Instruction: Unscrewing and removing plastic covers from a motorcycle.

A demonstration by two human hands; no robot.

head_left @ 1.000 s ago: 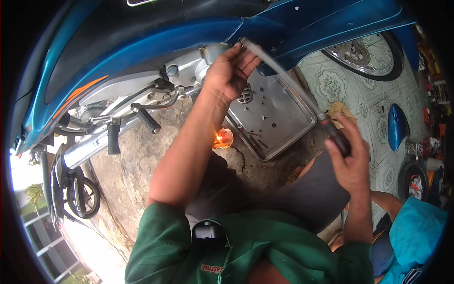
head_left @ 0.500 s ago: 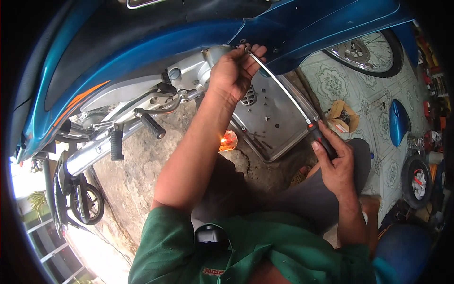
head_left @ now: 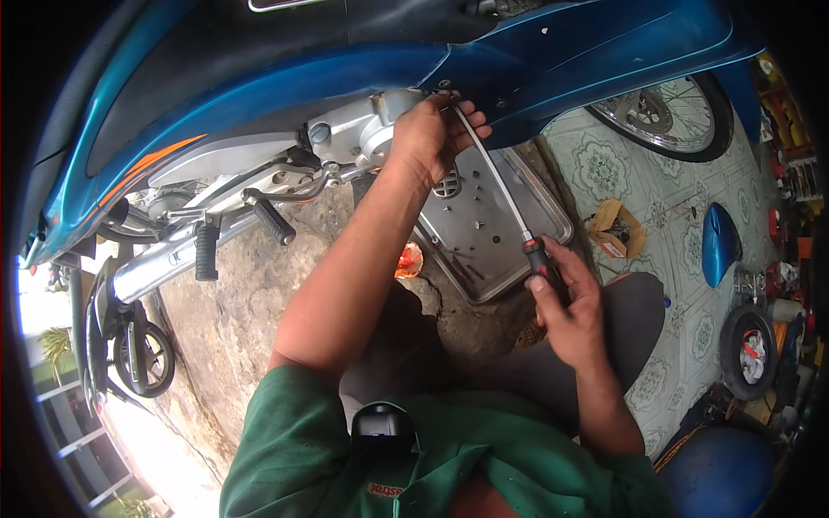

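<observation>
My right hand (head_left: 570, 315) is wrapped around the black-and-red handle of a long screwdriver (head_left: 496, 177). Its thin metal shaft slants up and left to the underside of a blue motorbike's body panel (head_left: 553, 65). There my left hand (head_left: 429, 138) is closed around the tip end, thumb and forefinger pinching while the other fingers stick out loosely. Whether a screw sits at the tip is hidden by those fingers. Beside the left hand is the grey engine casing (head_left: 345, 134). Below the shaft lies a metal tray (head_left: 501, 274) with several small screws on it.
A foot peg (head_left: 275, 224) and a pedal (head_left: 205, 252) jut out at left. A torn cardboard box (head_left: 617, 229), a blue panel piece (head_left: 718, 246) and a tyre (head_left: 747, 354) lie to the right. An orange-red object (head_left: 408, 261) rests on the rough concrete.
My right hand and the screwdriver handle have swung left and slightly down, so the shaft stands steeper. My left hand keeps its place at the tip. The bright glow on the orange-red object has gone.
</observation>
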